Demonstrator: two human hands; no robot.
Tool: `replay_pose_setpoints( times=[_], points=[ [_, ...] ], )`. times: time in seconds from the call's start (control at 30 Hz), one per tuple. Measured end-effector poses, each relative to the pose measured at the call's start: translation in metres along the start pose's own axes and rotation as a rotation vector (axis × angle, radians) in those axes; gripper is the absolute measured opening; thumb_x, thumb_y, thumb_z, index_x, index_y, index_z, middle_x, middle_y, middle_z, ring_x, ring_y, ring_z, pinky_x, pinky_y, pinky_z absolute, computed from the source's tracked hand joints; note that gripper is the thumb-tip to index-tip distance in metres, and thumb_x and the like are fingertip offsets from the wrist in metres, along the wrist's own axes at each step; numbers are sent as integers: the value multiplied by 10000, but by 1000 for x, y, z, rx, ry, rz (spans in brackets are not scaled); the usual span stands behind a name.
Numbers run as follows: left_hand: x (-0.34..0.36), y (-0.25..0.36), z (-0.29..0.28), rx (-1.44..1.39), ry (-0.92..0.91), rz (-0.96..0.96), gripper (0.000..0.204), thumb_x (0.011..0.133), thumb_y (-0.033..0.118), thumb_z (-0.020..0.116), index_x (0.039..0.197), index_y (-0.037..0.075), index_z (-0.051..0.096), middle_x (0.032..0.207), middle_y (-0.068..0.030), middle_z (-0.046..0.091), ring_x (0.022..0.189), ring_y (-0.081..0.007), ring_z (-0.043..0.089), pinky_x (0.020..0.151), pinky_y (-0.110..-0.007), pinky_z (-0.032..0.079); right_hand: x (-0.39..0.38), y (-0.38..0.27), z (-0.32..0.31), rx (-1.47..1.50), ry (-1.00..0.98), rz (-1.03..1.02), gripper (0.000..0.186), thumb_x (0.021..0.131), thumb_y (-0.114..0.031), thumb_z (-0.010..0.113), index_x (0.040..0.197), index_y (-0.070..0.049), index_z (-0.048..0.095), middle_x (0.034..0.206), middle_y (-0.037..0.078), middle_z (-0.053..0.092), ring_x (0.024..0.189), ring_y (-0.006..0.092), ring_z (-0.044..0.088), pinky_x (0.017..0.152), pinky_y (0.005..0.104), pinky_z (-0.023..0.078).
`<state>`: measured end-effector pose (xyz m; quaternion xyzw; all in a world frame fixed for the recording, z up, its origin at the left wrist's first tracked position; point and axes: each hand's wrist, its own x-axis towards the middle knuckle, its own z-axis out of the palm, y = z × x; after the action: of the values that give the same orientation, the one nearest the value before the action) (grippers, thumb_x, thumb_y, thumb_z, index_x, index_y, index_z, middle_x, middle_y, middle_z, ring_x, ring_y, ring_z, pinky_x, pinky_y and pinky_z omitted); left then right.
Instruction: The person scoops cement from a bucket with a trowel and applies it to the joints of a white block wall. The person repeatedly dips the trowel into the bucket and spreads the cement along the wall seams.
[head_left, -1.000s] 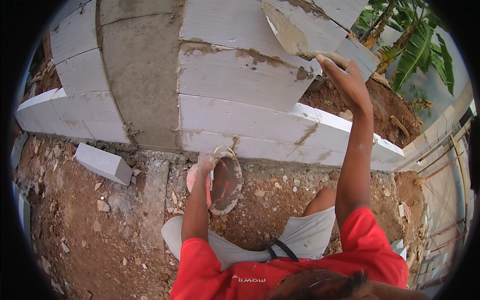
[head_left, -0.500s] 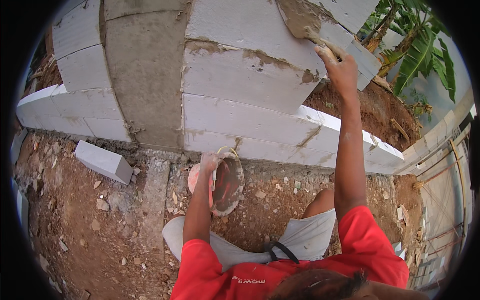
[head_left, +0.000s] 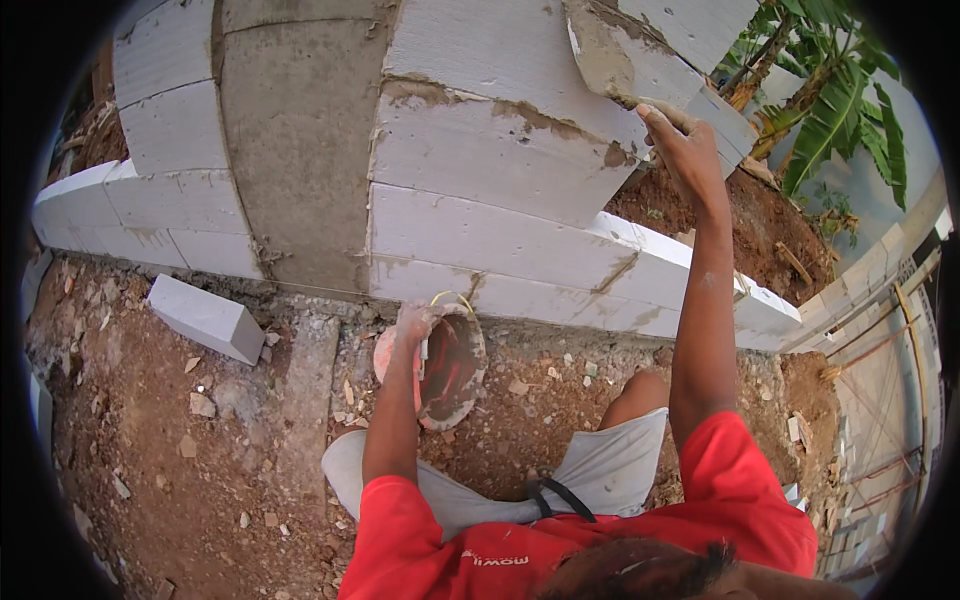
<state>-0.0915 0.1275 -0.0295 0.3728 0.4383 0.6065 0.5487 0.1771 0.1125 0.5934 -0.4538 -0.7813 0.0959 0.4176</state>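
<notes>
My right hand (head_left: pixel 690 150) is closed round the handle of a trowel (head_left: pixel 603 62), reaching up at the upper right. The trowel's blade lies against the face of the white block wall (head_left: pixel 480 150), beside a joint smeared with grey mortar (head_left: pixel 650 30). Low at the wall's foot, my left hand (head_left: pixel 413 322) grips the rim of a red bucket (head_left: pixel 386 358) caked with mortar. The bucket is tilted, so its mouth and streaked inside show. A thin yellow handle (head_left: pixel 452 298) loops above its rim.
A loose white block (head_left: pixel 205 318) lies on the rubble-strewn soil at left. A grey plastered column (head_left: pixel 300 150) divides the wall. Banana plants (head_left: pixel 840 110) grow behind it at upper right, above bare earth (head_left: pixel 755 225). A thin string (head_left: pixel 325 292) runs along the wall's base.
The trowel blade has turned and shifted slightly right and down along the wall, with my right hand moving a little the same way. My left hand still holds the bucket.
</notes>
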Motion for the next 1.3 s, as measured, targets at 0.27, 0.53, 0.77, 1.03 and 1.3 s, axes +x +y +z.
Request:
replay_pose_setpoints(
  times=[0.27,0.53,0.77,1.03,1.3],
  points=[
    [12,-3,-53,481,148,475,147,787,245,749,918,230,815,811,-70,726,715,-272,686,622,-418,536,7,-46,-11,64,14,-87,513,968,-468,687,1244,-38,732,768,1,586,588,75,494,527,250,412],
    [-11,16,33,1345,73,567,219,905,302,625,996,255,818,855,-60,747,781,-260,699,737,-404,556,8,-20,-8,-217,-64,-79,518,934,-502,705,1211,-68,761,768,21,629,603,88,546,546,273,454],
    [-38,53,28,22,7,62,156,893,142,707,997,59,788,867,-46,746,738,-152,668,663,-294,515,8,14,24,-212,-207,-128,459,958,-496,681,1163,-90,742,805,14,645,642,74,559,567,248,449],
    [-76,98,33,-26,73,-122,154,932,139,722,1002,13,777,801,28,672,689,-69,582,618,-232,434,-224,168,73,284,-742,824,388,944,-477,712,1021,-99,670,783,-8,642,575,46,570,438,218,423],
    [-98,118,55,-37,16,-113,221,906,199,796,801,29,703,713,34,585,626,-65,534,566,-235,410,-319,230,126,106,-1130,771,424,899,-338,746,1204,-65,634,890,61,678,670,172,646,639,351,518]
  ],
)
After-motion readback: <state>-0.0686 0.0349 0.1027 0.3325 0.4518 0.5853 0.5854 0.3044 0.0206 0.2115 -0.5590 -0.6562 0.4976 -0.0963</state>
